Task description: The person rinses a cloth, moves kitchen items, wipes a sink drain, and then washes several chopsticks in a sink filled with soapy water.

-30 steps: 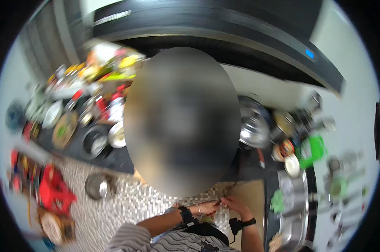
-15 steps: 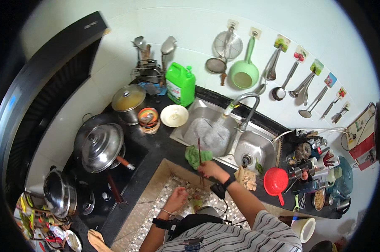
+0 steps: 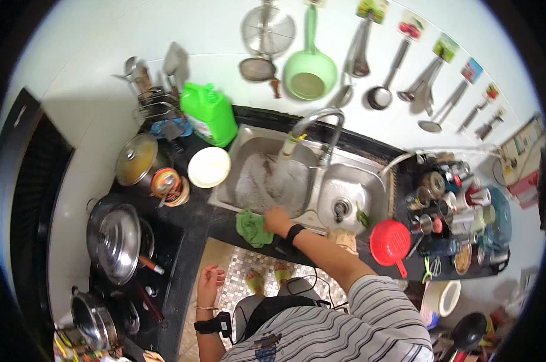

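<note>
My right hand (image 3: 277, 221) is over the front rim of the steel sink (image 3: 224, 192), just right of a crumpled green cloth (image 3: 254, 228) on the counter edge. Its fingers look closed, but they are blurred and what they hold is hidden. Water runs from the faucet (image 3: 331, 114) into the left basin, where foamy water (image 3: 267, 187) has gathered. My left hand (image 3: 211, 277) hangs in front of the counter, open and holding nothing. A leafy green scrap (image 3: 362, 215) lies in the right basin.
Left of the sink stand a white bowl (image 3: 209, 167), a green jug (image 3: 209, 114) and a lidded pot (image 3: 137, 160). A wok with a lid (image 3: 119, 241) is on the stove. A red colander (image 3: 390, 242) and crowded cups (image 3: 460, 211) are on the right. Ladles (image 3: 380, 96) hang on the wall.
My right hand has moved forward to the sink rim; the dark red chopsticks it held are no longer clearly visible. My left hand has shifted left relative to the counter. The view has turned.
</note>
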The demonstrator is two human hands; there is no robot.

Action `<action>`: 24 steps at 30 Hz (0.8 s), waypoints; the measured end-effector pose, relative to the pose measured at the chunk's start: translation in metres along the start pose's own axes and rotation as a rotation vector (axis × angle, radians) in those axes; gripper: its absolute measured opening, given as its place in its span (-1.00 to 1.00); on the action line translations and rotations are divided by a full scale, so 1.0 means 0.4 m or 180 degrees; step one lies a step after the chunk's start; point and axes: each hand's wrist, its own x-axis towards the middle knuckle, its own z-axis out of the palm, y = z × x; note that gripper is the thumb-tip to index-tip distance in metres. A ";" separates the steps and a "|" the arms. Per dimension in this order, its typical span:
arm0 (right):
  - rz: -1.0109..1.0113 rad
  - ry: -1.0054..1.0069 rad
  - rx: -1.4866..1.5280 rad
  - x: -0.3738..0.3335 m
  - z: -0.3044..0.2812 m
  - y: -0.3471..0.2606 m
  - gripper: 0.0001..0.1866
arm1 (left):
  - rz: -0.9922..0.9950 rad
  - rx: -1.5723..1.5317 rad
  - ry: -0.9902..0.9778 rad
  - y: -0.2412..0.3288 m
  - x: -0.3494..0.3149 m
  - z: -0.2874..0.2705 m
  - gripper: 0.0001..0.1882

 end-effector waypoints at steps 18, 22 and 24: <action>0.1286 0.2418 0.0832 -0.362 -0.290 0.066 -0.79 | 0.0624 0.0789 -0.2176 0.123 0.286 0.168 -0.72; 0.1535 0.2359 0.0121 -0.382 -0.132 0.114 -0.79 | 0.0598 0.0839 -0.2456 0.125 0.280 0.199 -0.73; 0.1309 0.1521 -0.0240 -0.424 -0.005 0.078 -0.85 | 0.0673 0.0788 -0.2391 0.138 0.270 0.200 -0.72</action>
